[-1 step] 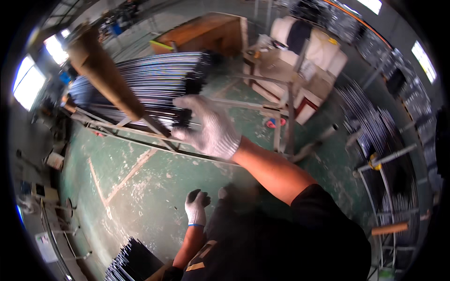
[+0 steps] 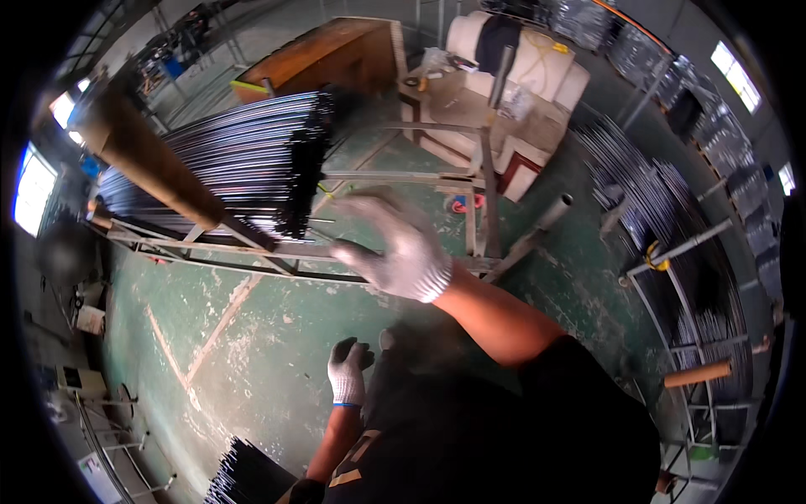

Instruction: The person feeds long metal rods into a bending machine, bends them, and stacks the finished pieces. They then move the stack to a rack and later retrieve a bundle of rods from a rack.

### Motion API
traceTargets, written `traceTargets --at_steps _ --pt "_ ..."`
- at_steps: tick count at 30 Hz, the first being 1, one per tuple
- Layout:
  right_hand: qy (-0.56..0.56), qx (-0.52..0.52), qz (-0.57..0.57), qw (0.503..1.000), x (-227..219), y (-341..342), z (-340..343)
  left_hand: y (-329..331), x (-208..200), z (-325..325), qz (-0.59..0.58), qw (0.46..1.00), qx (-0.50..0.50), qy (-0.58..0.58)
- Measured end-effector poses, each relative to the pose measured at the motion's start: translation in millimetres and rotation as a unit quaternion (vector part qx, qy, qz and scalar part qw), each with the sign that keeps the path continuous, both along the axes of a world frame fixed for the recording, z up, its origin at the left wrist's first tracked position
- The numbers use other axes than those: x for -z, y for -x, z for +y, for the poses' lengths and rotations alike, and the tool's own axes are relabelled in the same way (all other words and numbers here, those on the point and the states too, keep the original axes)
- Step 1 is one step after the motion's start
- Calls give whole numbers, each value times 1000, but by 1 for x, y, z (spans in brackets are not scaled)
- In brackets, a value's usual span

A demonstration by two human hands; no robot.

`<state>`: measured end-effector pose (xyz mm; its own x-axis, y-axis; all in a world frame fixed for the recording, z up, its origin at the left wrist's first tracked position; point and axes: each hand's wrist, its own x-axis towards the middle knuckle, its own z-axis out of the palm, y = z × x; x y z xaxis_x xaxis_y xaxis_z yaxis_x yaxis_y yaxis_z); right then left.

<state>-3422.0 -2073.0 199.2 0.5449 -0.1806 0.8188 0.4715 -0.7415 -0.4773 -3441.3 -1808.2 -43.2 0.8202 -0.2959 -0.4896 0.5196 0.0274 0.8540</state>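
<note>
Many dark rods [image 2: 248,143] lie left-to-right, ends facing right; right hand [image 2: 401,252] spread, empty; left hand [image 2: 348,374] half-curled, empty; shirt print [image 2: 345,478] illegible.

Rod bundle [image 2: 239,151]: ten o'clock, on the rack [image 2: 488,193]
Sofa [image 2: 460,109]: one o'clock, beyond the rack
Second bundle [image 2: 640,189]: half past two
Third bundle [image 2: 249,472]: seven o'clock
</note>
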Motion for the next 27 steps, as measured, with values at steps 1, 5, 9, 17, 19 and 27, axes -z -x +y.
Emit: traceTargets --at_steps 1,5,9,17,19,27 --pt "1 64 -18 998 4 42 -21 14 1 -14 -3 999 32 0" --pt "-53 401 -121 906 28 174 -130 23 -44 -90 -85 980 176 36" --pt "-369 157 18 916 79 211 -228 10 -80 -197 -223 920 315 72" --pt "-459 44 133 878 83 212 -242 38 -105 -393 -333 834 420 131" --pt "-480 32 110 870 81 205 -233 62 -108 -415 -446 791 405 111" --pt "-392 93 104 909 91 202 -239 115 -91 -432 -521 809 264 70"
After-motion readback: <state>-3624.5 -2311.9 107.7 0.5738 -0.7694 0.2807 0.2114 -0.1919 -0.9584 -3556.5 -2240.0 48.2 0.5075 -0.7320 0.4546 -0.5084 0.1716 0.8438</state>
